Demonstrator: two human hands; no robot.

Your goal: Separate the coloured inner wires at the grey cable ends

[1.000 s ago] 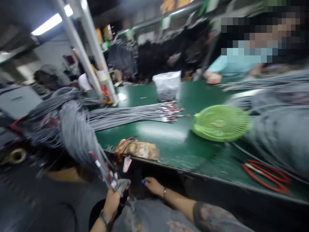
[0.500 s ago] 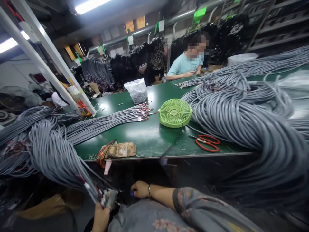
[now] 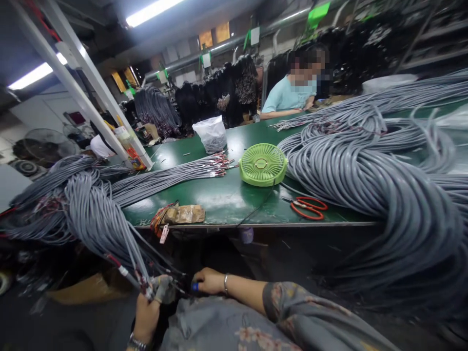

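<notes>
Grey cables (image 3: 98, 214), ends (image 3: 179, 285) between both hands (image 3: 146, 314) (image 3: 209, 281)

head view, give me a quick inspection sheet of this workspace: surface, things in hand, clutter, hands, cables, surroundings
Surface: green table, pale marks near its front edge.
Things in hand: grey cable ends with red and white parts; small blue item, kind unclear.
Clutter: green fan, red-handled scissors, white bag, brown block.
Hands: left hand grips the cable ends; right hand holds the blue item.
Cables: grey bundle hangs from the left toward the left hand; straight row on the table; large heap at right, overhanging the front edge.
Surroundings: co-worker across the table; dark bundles behind.
</notes>
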